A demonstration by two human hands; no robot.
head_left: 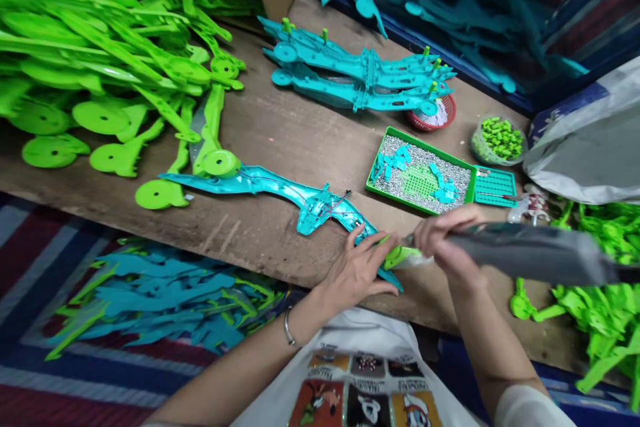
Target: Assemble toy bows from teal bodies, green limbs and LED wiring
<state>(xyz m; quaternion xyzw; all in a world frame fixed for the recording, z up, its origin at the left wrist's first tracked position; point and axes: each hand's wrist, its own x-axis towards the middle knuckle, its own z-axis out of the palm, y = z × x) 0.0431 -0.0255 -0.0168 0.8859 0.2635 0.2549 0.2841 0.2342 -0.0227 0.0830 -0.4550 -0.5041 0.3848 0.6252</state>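
A long teal plastic frame [280, 190] with thin wires on it lies on the wooden bench [280, 133]. My left hand [357, 270] rests on its near end, fingers curled and pinching a small green plastic piece [397, 255]. My right hand [447, 243] is closed round the front of a grey power screwdriver [530, 257], which lies almost level with its tip at that green piece. A bracelet sits on my left wrist.
Green plastic parts [100, 60] are heaped at the left. Stacked teal frames [360, 73] lie behind. A green tray of screws [420, 170], a cup of green pegs [500, 139], a red basket [435, 117] and a plastic bag [585, 140] stand right. Teal parts [165, 293] litter the floor.
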